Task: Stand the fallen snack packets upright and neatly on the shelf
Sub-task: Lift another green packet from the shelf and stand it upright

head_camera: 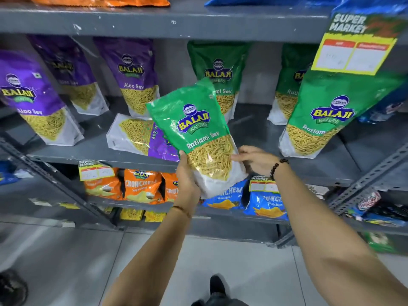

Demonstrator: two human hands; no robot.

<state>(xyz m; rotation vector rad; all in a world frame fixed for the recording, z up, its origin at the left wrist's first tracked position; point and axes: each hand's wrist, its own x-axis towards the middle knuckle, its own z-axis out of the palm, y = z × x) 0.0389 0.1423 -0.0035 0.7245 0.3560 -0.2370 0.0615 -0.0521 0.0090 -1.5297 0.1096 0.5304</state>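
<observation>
Closest to you, your two bare forearms reach up from the bottom of the view over the pale tiled floor (66, 257), with a dark shoe (217, 286) showing between them. Your left hand (187, 175) is closed around the lower left edge of a green Ratlami Sev packet (198, 133), thumb on its front. Your right hand (254, 159), with a dark bead bracelet (277, 166) at the wrist, touches the packet's lower right edge with its fingers bent against it. You hold the packet in the air in front of the grey middle shelf (309, 164), label facing you, its top tilted to the left.

Behind it a purple Aloo Sev packet (136, 135) lies flat on the shelf, its white bottom end pointing left and its right part hidden by the green one. To the left of it three purple Aloo Sev packets (136, 78) stand leaning, and to the right green Ratlami Sev packets (326, 111) stand, one directly behind the packet you hold. A yellow price tag (353, 47) hangs from the upper shelf edge at the right.

On the shelf below, orange Crunchem bags (141, 186) stand at the left and blue Crunchem bags (267, 204) at the right.
</observation>
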